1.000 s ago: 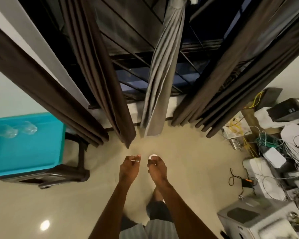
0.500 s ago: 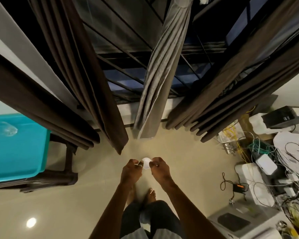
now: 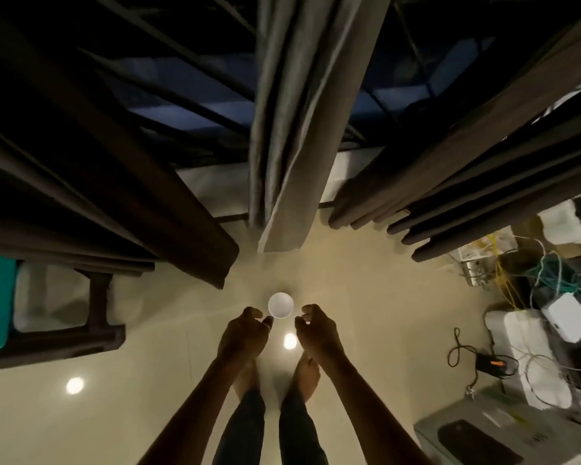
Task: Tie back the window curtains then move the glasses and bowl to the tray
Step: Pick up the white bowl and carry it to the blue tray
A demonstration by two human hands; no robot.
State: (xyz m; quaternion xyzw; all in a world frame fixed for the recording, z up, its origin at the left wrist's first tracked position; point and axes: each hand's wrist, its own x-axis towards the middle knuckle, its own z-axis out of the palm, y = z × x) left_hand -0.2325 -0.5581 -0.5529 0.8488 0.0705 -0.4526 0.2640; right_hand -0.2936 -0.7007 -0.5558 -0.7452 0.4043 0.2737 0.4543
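Brown curtains [image 3: 182,213] are left untied, all else judged pending; a white disc [image 3: 280,305] is flanked by left hand [image 3: 244,333] and right hand [image 3: 317,330], hold unclear.

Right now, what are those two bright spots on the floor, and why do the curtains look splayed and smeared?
Head view: the spot and its twin are light glaring off the glossy floor. Head view: the wide lens fans the curtains outward, and motion blur softens them.
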